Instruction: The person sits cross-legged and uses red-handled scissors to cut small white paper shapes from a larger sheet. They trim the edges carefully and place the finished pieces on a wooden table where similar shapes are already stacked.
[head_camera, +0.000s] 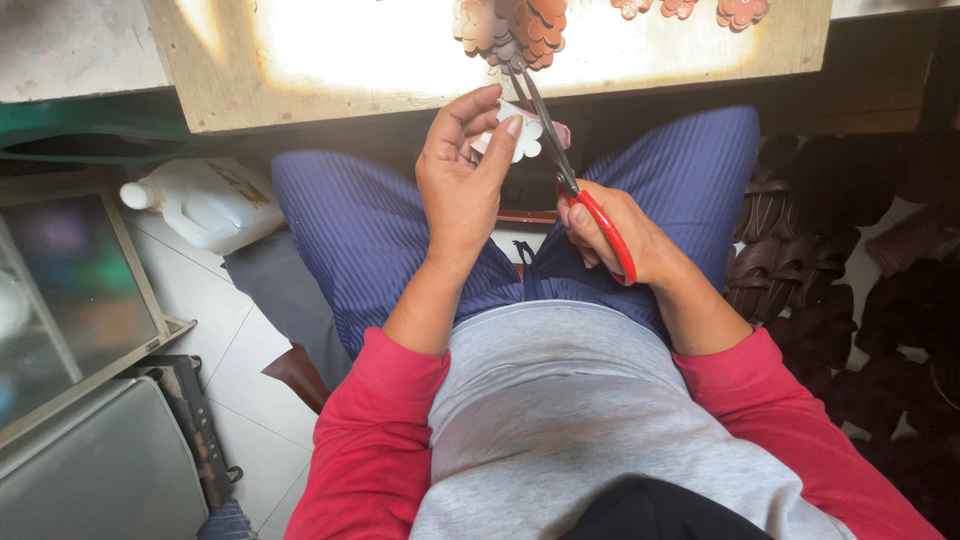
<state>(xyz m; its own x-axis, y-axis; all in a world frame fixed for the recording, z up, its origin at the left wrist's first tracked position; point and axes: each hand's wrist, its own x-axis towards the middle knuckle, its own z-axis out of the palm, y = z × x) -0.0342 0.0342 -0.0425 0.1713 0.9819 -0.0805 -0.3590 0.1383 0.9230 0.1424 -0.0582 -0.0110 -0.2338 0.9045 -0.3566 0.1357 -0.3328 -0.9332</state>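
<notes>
Left hand (462, 180) pinching a small pale scalloped cut-out (522, 136) between thumb and fingertips, above the lap and just below the wooden table's (230, 75) edge. Right hand (610, 235) clenched through the red handles of scissors (570, 180), blades crossing the cut-out's right side and pointing up at a stack of brown scalloped pieces (525, 30) on the table. White plastic jug (205, 205) on the floor at left, dark pieces (800, 260) heaped at right.

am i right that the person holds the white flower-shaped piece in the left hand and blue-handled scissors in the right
Not quite: the scissors have red handles, not blue, as the head view shows. The rest holds: the left hand holds the white flower-shaped piece, the right hand the scissors.
</notes>
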